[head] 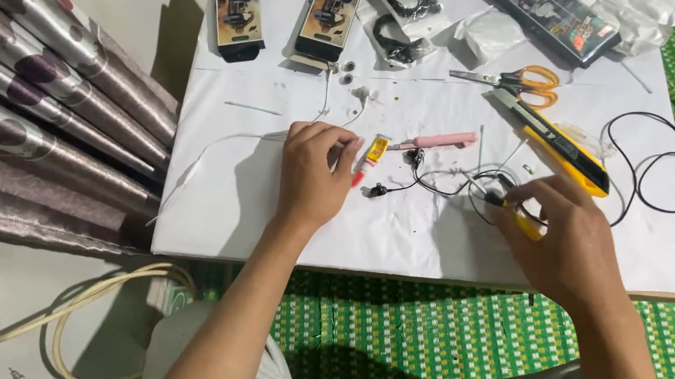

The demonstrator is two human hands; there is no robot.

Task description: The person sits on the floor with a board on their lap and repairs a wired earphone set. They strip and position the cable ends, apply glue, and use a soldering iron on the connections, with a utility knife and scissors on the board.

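A small yellow glue tube with a red cap [372, 154] is being touched by the left hand [313, 175], whose curled fingers [349, 154] are resting against it near the middle of the white paper-covered worktop [264, 205]; whether the tube is being gripped cannot be told. A thin white cable [210, 148] is being covered by the same hand and is trailing off to the left. A yellow-handled tool [526, 224] is being pinched between the fingers of the right hand [567, 237], just right of a tangle of thin black earphone wire [446, 182]. A pink pen-shaped tool [443, 139] is lying just beyond the wire. Farther right, a yellow and black utility knife [554, 142] and orange-handled scissors [523, 82] are lying near each other. At the far edge, two dark printed cartons [239, 1] are resting beside clear bags of coiled black cable [403, 17]. A green woven mat [422, 336] is showing under the worktop.
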